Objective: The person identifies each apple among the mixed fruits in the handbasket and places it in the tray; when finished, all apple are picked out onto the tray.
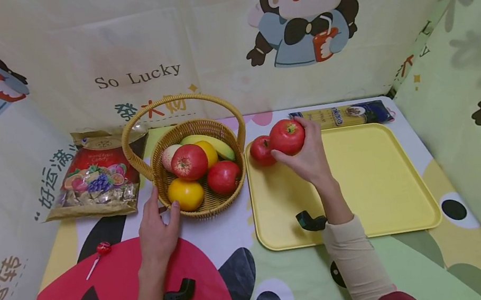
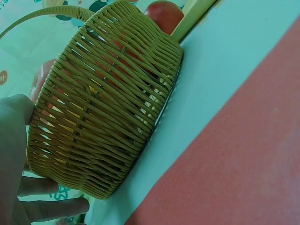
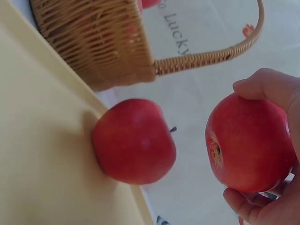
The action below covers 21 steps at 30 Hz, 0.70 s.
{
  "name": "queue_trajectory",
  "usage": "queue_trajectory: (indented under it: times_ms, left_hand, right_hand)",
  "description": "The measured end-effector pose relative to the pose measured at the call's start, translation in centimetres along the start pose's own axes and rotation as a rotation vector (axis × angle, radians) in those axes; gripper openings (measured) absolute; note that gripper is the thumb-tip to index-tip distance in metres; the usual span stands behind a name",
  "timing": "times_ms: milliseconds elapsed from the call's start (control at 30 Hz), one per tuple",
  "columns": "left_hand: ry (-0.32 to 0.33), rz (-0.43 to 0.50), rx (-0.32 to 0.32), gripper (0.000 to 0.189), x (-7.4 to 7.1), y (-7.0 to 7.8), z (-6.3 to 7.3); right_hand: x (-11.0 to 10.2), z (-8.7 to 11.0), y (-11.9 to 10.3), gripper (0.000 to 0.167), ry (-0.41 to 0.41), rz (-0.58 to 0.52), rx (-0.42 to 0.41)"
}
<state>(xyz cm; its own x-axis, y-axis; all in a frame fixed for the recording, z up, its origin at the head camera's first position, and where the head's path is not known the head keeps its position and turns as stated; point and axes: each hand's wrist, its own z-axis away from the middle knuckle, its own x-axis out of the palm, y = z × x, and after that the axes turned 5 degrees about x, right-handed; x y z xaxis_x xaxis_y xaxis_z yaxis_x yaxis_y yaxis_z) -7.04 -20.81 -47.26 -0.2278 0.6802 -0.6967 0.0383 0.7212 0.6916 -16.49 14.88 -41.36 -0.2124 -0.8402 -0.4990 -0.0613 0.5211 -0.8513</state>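
Observation:
My right hand grips a red apple above the left part of the yellow tray. Below it, a second red apple with a dark stem sits at the tray's left end. Left of the tray stands a wicker basket with a tall arched handle. My left hand holds its near-left rim, the thumb over the edge and the other fingers along the outside. Inside the basket are two red apples, an orange, another yellow-orange fruit, a banana and a pale pinkish fruit.
A bag of mixed fruit candy lies left of the basket. A red lollipop is on the patterned tablecloth in front of it. Behind the tray lies a long blue and yellow packet. Printed cloth walls close in the back and sides.

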Motion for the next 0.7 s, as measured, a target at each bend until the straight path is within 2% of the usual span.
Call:
queue_trajectory:
  times_ms: [700]
  left_hand:
    - [-0.007, -0.006, 0.001, 0.073, 0.0, 0.1, 0.0]
  right_hand:
    - [-1.1, -1.6, 3.7, 0.091, 0.023, 0.023, 0.125]
